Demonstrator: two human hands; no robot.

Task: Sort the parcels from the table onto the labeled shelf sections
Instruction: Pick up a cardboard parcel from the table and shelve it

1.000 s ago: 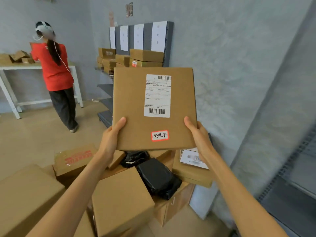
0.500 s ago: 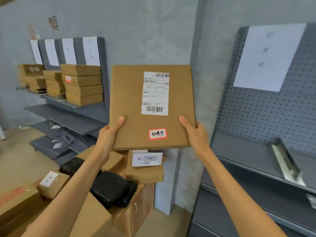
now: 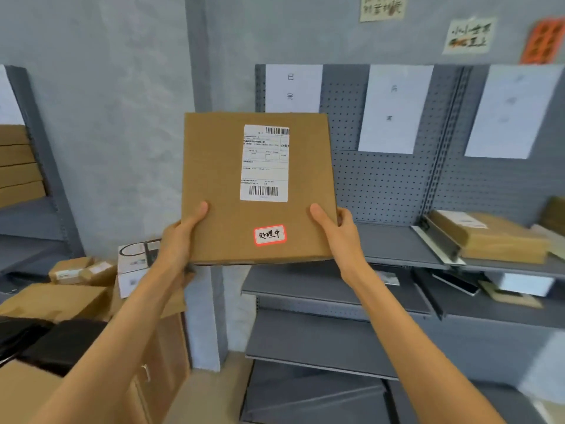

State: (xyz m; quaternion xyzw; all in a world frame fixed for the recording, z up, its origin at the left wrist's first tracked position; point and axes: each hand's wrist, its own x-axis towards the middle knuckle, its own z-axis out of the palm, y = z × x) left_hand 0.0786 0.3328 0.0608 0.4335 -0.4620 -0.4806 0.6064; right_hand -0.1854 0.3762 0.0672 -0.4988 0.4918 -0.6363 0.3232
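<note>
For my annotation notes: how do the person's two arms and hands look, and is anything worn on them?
Both forearms are bare: no sleeves, gloves, watch, rings or markings show on the left hand or the right hand. Fingernails look short and unpainted.

**Both hands raised, each gripping an edge**

I see both my bare forearms reaching up and forward from the lower corners, converging toward the middle. My left hand (image 3: 180, 240) is curled at the lower left edge of the parcel (image 3: 214, 166), thumb lying flat on its front face, the other fingers hidden behind. My right hand (image 3: 341, 237) mirrors it at the lower right edge, thumb on the front, pointing up and inward. Both wrists are fairly straight, the hands level with each other.
</note>
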